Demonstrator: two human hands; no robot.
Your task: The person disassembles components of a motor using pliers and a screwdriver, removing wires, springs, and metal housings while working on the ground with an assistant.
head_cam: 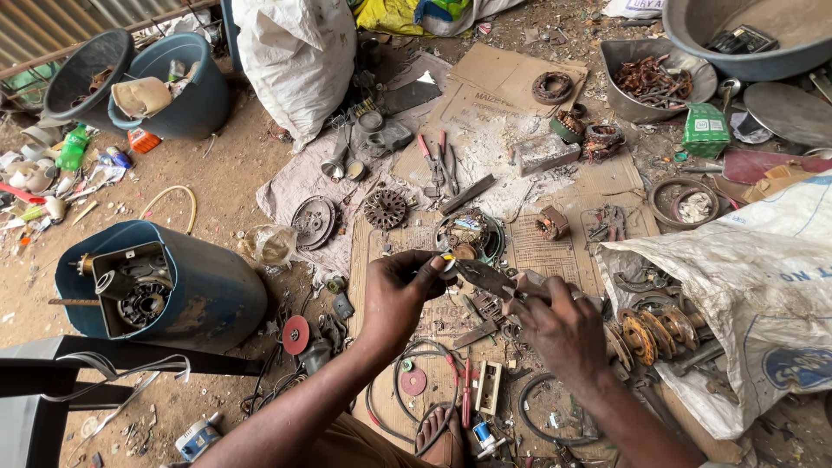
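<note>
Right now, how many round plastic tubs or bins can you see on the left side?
3. Two stand together at upper left, a dark tub and a blue tub; a blue bin lies on its side nearer. Clutter may hide others.

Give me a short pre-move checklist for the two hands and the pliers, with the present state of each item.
1. Left hand pinches the small part at its fingertips: ok.
2. Right hand grips the pliers: ok.
3. Pliers tip meets the small part: ok.
4. How firmly the pliers bite the part: cannot tell, too small.
5. Ground below the hands free of clutter: not ok, scrap and cables lie on the cardboard.
6. Bare foot apart from the hands: ok.
</note>
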